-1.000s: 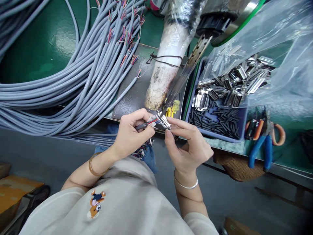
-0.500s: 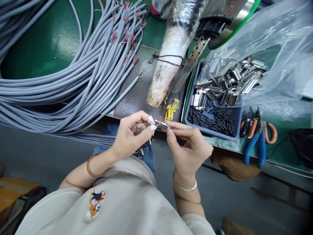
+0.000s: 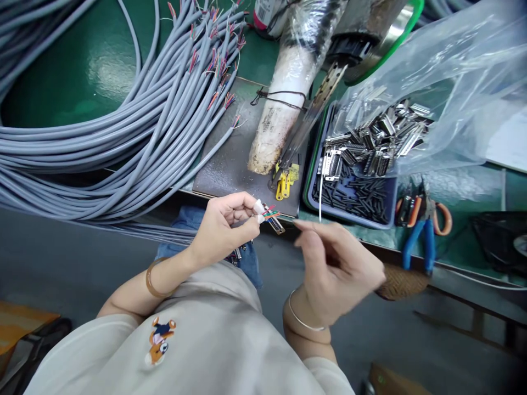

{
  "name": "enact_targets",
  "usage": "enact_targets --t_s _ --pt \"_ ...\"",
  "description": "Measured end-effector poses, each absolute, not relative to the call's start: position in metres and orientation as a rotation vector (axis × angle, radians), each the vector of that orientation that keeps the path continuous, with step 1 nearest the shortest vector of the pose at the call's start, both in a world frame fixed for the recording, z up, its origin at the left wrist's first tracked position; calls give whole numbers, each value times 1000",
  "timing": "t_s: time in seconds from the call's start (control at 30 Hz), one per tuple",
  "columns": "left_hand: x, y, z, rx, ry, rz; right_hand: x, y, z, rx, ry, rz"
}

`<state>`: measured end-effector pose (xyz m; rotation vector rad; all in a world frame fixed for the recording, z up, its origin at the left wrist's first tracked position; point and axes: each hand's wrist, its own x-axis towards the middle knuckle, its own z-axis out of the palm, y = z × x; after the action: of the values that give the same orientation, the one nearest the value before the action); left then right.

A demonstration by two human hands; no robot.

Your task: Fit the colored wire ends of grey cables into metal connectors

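My left hand (image 3: 230, 226), with white covers on its thumb and index tips, pinches a D-sub connector (image 3: 275, 224) with thin red, green and orange wires (image 3: 270, 214) fanned over it. The fingers hide the connector's left end. To its right and apart from it is my right hand (image 3: 340, 266), blurred, its fingers curled and thumb close to the index finger. What lies between those fingertips, if anything, is too small to tell. A thin white strand (image 3: 320, 197) stands just above the right knuckles; whether the hand touches it I cannot tell.
Grey cables (image 3: 135, 148) with stripped ends cover the left of the bench. A blue bin (image 3: 358, 216) holds metal connectors (image 3: 382, 137) and black sleeves (image 3: 362, 195). Blue-handled pliers (image 3: 418, 244) and orange-handled cutters (image 3: 442, 219) lie right. A wrapped white tube (image 3: 280, 109) stands ahead.
My right hand has moved right, away from the connector, which it touched before. The left hand keeps its pinch, and the connector now tilts down to the right. The view has shifted slightly.
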<state>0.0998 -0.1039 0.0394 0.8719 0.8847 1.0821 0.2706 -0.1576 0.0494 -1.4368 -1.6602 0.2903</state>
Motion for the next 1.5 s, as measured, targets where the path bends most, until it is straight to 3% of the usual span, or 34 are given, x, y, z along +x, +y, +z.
enact_targets --t_s 0.33,0.6,0.77,1.13,1.37,1.5 --pt "103 -112 38 1033 957 1050 257 -134 44 -1342 -1607 594" --pt "98 -109 28 1048 802 1139 259 -144 30 -1040 -2021 -145" --pt "95 -106 19 1004 773 1114 263 -146 27 -990 -2146 -246" --pt "94 -108 14 1115 675 1200 260 -145 30 -1019 -2017 -125" --pt "97 -110 25 1071 755 1151 260 -141 33 -1293 -1430 596" --pt "94 -105 26 910 781 1159 266 -137 28 -1071 -1157 406"
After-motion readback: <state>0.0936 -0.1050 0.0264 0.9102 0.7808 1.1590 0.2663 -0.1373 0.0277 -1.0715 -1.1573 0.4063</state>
